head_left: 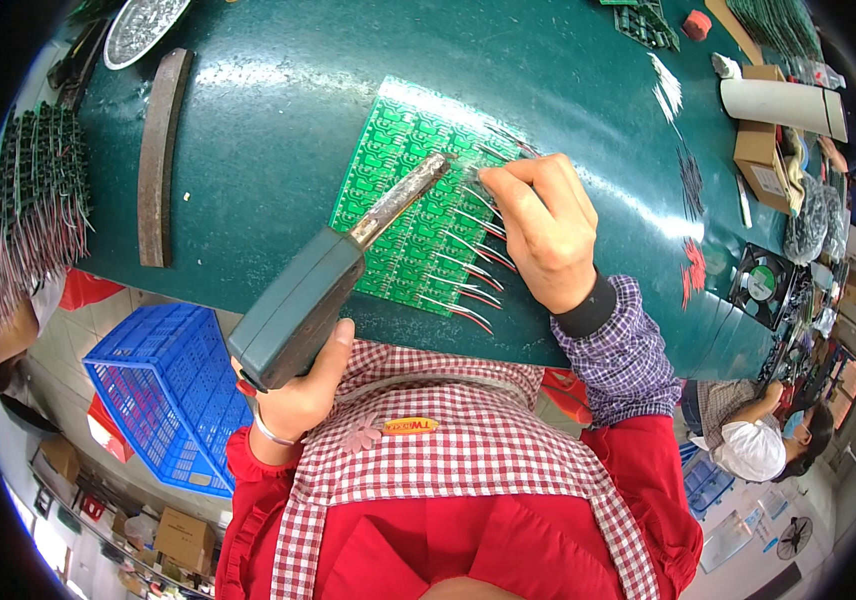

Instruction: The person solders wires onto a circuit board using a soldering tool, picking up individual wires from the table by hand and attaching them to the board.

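Observation:
My left hand [303, 395] is wrapped round the dark green handle of a soldering gun [298, 300]. Its long metal barrel slants up and right, with the tip over a green circuit board panel [373, 190]. My right hand [553, 235] is closed in a pinch at the panel's right side, close to that tip. A thin wire appears to be between its fingertips, mostly hidden by them. Along the panel's right edge, several short white, red and black wires [468, 312] stick out in rows, above and below the pinching fingers.
A rusty metal bar [158, 170] and a silver dish [138, 35] are on the left. Wired boards [38, 200] are stacked at the far left; a blue crate [153, 375] is below. White [666, 88], black [690, 180] and red wires [694, 268] lie right, near a fan [760, 283]. A co-worker [748, 445] sits beyond.

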Demonstrator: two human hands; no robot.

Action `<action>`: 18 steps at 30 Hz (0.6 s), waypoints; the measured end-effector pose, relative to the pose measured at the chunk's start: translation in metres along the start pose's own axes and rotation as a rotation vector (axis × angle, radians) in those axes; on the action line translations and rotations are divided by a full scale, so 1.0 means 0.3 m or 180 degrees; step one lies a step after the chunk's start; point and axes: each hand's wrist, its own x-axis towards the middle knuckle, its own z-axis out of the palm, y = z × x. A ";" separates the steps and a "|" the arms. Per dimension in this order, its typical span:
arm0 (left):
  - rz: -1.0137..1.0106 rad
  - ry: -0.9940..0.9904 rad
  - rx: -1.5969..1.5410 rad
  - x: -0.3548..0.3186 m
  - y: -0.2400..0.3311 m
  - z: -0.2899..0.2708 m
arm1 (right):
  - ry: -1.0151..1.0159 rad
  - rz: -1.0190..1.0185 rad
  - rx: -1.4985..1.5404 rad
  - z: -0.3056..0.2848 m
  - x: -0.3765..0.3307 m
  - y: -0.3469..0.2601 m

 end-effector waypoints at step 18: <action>0.0070 0.0023 0.0084 -0.005 -0.007 -0.002 | 0.0167 -0.0049 -0.0177 -0.001 0.000 -0.005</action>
